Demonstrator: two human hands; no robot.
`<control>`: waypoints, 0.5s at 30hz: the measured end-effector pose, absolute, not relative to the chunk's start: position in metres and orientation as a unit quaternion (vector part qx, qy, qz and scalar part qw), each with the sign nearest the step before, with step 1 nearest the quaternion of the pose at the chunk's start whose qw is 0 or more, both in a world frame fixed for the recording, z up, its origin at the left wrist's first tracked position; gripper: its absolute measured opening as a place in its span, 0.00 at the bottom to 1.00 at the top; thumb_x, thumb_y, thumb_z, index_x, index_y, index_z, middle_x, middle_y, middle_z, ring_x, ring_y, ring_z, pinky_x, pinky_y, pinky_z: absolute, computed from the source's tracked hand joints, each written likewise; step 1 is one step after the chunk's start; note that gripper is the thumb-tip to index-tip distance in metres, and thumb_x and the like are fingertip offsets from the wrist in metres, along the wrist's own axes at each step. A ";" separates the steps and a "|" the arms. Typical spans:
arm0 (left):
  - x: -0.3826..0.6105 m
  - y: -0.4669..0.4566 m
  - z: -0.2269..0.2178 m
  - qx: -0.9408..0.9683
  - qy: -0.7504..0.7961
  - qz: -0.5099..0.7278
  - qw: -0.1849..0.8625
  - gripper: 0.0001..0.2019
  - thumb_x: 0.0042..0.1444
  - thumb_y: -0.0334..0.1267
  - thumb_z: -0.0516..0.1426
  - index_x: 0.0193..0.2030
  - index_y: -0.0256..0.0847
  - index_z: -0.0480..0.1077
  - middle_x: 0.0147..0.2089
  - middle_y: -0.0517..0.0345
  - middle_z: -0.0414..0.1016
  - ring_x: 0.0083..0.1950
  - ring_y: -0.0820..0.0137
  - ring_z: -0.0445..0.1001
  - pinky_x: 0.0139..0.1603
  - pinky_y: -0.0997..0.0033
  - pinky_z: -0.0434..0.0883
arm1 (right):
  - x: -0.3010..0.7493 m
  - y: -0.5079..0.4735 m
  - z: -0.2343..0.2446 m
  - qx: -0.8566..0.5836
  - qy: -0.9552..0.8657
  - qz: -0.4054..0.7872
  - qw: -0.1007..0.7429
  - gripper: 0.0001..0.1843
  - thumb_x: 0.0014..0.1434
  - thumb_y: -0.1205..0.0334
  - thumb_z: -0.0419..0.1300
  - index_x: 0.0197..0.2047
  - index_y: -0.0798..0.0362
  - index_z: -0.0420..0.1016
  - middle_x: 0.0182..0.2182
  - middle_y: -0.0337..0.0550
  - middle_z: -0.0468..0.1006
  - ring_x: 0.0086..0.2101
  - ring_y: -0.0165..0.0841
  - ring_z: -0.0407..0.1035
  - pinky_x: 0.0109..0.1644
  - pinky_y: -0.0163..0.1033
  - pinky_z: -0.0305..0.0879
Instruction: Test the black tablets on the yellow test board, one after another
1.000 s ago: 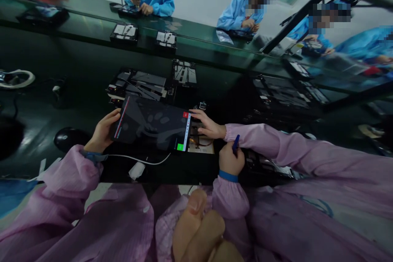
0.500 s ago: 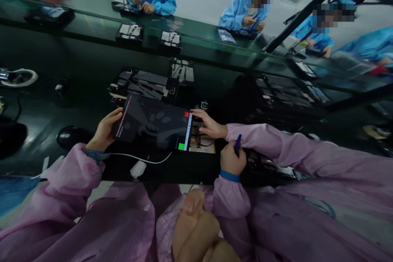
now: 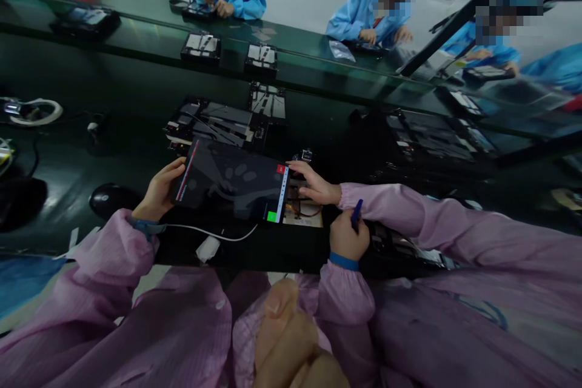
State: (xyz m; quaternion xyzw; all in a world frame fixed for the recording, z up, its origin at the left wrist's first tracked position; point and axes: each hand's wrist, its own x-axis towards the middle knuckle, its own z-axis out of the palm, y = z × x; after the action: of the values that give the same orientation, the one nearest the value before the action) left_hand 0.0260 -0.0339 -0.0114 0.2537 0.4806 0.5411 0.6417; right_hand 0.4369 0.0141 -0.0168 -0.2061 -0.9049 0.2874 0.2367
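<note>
My left hand (image 3: 160,193) grips the left edge of a dark tablet (image 3: 231,179), which is held tilted above the green bench; its screen shows a red and a green mark along the right side. My right hand (image 3: 348,239), with a blue wristband, is closed around a blue pen (image 3: 357,211) just right of the tablet. Another hand (image 3: 316,185) in a pink sleeve reaches in from the right and touches the tablet's right edge. Under that edge lies an opened device with orange parts (image 3: 304,211).
A white cable (image 3: 213,235) runs from my left wrist strap across the bench. Black trays with parts (image 3: 218,121) lie behind the tablet, with a black mouse (image 3: 109,199) at the left. People in blue coats work across the far bench. A blurred hand (image 3: 284,339) fills the bottom centre.
The hands and the tablet keep their places. Only the view has drifted slightly.
</note>
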 end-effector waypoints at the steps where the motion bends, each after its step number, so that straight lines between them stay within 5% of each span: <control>1: 0.026 -0.034 -0.011 0.258 0.480 0.542 0.640 0.15 0.48 0.32 0.62 0.45 0.38 0.72 0.29 0.60 0.75 0.24 0.74 0.72 0.22 0.79 0.70 | 0.437 0.014 -0.016 -0.206 -0.907 0.283 0.235 0.33 0.64 0.47 0.48 0.68 0.49 0.45 0.62 0.55 0.53 0.62 0.43 0.49 0.63 0.56 0.52; 15: 0.030 -0.034 -0.007 0.250 0.495 0.537 0.635 0.16 0.46 0.34 0.62 0.44 0.40 0.72 0.29 0.60 0.74 0.23 0.75 0.71 0.21 0.80 0.69 | 0.436 0.015 -0.016 -0.207 -0.908 0.279 0.234 0.32 0.65 0.48 0.47 0.67 0.50 0.47 0.62 0.55 0.53 0.62 0.42 0.50 0.64 0.56 0.52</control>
State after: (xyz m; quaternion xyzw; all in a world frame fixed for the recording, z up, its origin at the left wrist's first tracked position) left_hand 0.0296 -0.0337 -0.0070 0.2503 0.4951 0.5372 0.6353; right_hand 0.4365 0.0146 -0.0163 -0.2065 -0.9080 0.2791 0.2344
